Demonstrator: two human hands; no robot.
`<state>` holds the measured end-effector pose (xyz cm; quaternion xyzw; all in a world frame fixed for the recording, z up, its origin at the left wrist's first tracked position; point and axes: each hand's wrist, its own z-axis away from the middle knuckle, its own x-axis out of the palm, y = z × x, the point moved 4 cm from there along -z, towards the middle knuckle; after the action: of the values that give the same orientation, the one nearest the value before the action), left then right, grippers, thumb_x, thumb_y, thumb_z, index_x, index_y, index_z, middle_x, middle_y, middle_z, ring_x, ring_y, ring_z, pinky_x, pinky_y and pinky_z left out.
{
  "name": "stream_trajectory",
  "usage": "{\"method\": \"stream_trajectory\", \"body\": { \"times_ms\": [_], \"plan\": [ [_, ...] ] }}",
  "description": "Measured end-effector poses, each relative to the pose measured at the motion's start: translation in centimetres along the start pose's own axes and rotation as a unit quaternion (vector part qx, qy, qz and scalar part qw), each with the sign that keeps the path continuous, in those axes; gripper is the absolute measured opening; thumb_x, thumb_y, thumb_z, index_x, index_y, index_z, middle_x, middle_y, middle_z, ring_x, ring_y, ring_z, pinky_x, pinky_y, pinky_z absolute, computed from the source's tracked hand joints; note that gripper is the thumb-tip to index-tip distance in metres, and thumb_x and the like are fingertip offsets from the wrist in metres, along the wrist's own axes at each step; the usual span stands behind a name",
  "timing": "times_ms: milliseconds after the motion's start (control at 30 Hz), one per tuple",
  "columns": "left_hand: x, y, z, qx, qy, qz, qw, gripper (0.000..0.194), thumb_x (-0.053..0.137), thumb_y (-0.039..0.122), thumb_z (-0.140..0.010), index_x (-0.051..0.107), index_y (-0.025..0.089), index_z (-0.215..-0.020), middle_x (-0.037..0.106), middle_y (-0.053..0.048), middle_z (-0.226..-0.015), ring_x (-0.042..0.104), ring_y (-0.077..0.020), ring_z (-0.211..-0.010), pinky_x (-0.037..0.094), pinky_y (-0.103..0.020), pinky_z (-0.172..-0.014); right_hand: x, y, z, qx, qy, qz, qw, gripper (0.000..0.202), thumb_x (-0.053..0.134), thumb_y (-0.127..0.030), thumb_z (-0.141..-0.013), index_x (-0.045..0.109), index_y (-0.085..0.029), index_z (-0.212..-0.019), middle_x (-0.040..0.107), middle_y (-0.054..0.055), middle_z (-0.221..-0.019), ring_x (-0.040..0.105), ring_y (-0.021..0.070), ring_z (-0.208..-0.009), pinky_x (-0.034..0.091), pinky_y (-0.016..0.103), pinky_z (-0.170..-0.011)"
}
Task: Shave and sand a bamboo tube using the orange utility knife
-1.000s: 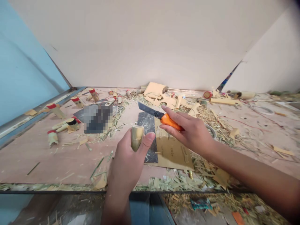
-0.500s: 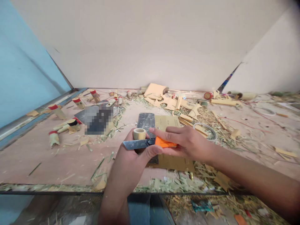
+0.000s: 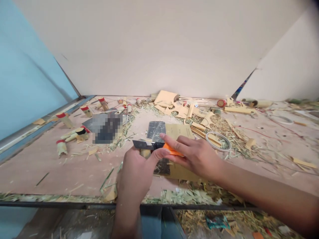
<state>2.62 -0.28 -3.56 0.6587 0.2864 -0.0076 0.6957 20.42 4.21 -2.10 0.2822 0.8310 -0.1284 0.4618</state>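
My left hand [image 3: 136,171] is wrapped round a short bamboo tube [image 3: 145,153], most of it hidden by the fingers and the blade. The orange box cutter [image 3: 172,149] is gripped in my right hand [image 3: 199,152], its wide blade extended leftward across the tube's upper end. My left thumb presses near the base of the blade. Under both hands lies a dark, scratched flat slab [image 3: 156,128] on a brown sheet like sandpaper [image 3: 177,129].
Several bamboo tubes with red rims, among them one tube [image 3: 61,148], stand or lie at the left. Behind are cut pieces of yellow card [image 3: 165,97]. A roll of tape [image 3: 218,141] lies right of my hands. Bamboo shavings [image 3: 184,196] litter the table's front edge.
The blade has moved up and tilted over the tube, whose open end faced up in view before and is now largely covered. The view has shifted slightly.
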Motion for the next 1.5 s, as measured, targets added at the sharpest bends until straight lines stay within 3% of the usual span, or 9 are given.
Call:
{"method": "stream_trajectory", "body": {
  "times_ms": [100,200,433,700,900,1033,1200,1333,1500],
  "plan": [
    [0.4,-0.1,0.2,-0.015,0.009,0.001,1.0,0.049,0.067,0.067,-0.085,0.053,0.023,-0.068,0.051,0.005,-0.054,0.045,-0.0146,-0.052,0.036,-0.026,-0.053,0.2,0.6,-0.3,0.091,-0.003,-0.028,0.995,0.059,0.044,-0.053,-0.108,0.052,-0.015,-0.152,0.072,0.006,-0.09,0.067,0.0163,-0.066,0.047,0.027,-0.058],
    [0.6,0.1,0.3,-0.006,0.002,0.022,1.0,0.047,0.065,0.067,-0.087,0.053,0.023,-0.074,0.049,0.006,-0.057,0.044,-0.0137,-0.053,0.036,-0.024,-0.051,-0.1,1.5,-0.5,0.107,0.015,-0.046,0.993,0.057,0.051,-0.05,-0.107,0.053,-0.015,-0.151,0.074,0.009,-0.099,0.071,0.02,-0.076,0.052,0.029,-0.066],
    [0.9,-0.4,0.3,0.001,-0.088,0.125,0.988,0.039,0.064,0.06,-0.091,0.059,0.022,-0.101,0.057,0.005,-0.065,0.052,-0.0137,-0.054,0.04,-0.023,-0.052,-1.2,2.5,-0.7,0.002,0.024,-0.095,0.995,0.054,0.053,-0.046,-0.106,0.055,-0.012,-0.148,0.07,0.007,-0.093,0.064,0.0152,-0.071,0.049,0.026,-0.063],
    [0.7,1.0,0.5,0.039,-0.136,0.156,0.978,0.04,0.083,0.044,-0.078,0.06,0.023,-0.103,0.073,0.002,-0.088,0.069,-0.0186,-0.082,0.052,-0.024,-0.071,-1.3,1.4,-0.6,-0.093,-0.043,-0.125,0.987,0.054,0.042,-0.05,-0.11,0.058,-0.012,-0.145,0.062,0.001,-0.079,0.05,0.0094,-0.055,0.037,0.023,-0.05],
    [0.4,1.1,0.5,0.015,-0.091,0.041,0.995,0.034,0.081,0.045,-0.079,0.067,0.024,-0.102,0.077,0.0,-0.096,0.069,-0.0224,-0.085,0.051,-0.027,-0.069,-0.9,1.3,-0.1,-0.086,-0.052,-0.061,0.993,0.056,0.042,-0.053,-0.109,0.056,-0.016,-0.149,0.064,0.0,-0.079,0.056,0.0107,-0.057,0.035,0.025,-0.049],
    [0.4,0.7,0.4,0.005,-0.044,-0.017,0.999,0.036,0.076,0.057,-0.081,0.069,0.023,-0.091,0.073,-0.001,-0.081,0.063,-0.0223,-0.073,0.044,-0.028,-0.063,-0.6,0.4,0.2,-0.009,-0.04,-0.004,0.999,0.058,0.04,-0.054,-0.109,0.052,-0.017,-0.152,0.067,0.002,-0.081,0.059,0.0128,-0.055,0.037,0.027,-0.049],
    [0.9,1.0,0.6,0.014,-0.006,-0.015,1.0,0.044,0.066,0.062,-0.089,0.051,0.023,-0.074,0.05,0.005,-0.063,0.046,-0.0165,-0.063,0.035,-0.026,-0.059,-0.5,1.2,-0.2,0.126,-0.025,-0.016,0.992,0.058,0.044,-0.051,-0.109,0.052,-0.014,-0.152,0.074,0.009,-0.097,0.072,0.0203,-0.073,0.05,0.029,-0.06],
    [0.8,0.8,0.5,0.007,-0.018,0.009,1.0,0.041,0.067,0.062,-0.087,0.057,0.023,-0.089,0.059,0.003,-0.074,0.054,-0.0185,-0.068,0.041,-0.027,-0.064,-0.7,2.3,-0.6,0.084,-0.006,-0.08,0.993,0.056,0.051,-0.051,-0.106,0.056,-0.016,-0.149,0.074,0.009,-0.1,0.07,0.0178,-0.076,0.053,0.028,-0.067],
    [0.9,0.2,0.5,-0.015,-0.078,0.08,0.994,0.048,0.075,0.059,-0.082,0.064,0.022,-0.111,0.074,-0.005,-0.096,0.069,-0.0258,-0.085,0.051,-0.033,-0.074,-1.0,2.3,-0.5,-0.024,-0.022,-0.094,0.995,0.057,0.047,-0.055,-0.107,0.059,-0.015,-0.146,0.067,0.003,-0.081,0.054,0.0101,-0.056,0.041,0.022,-0.052]
  ]
}}
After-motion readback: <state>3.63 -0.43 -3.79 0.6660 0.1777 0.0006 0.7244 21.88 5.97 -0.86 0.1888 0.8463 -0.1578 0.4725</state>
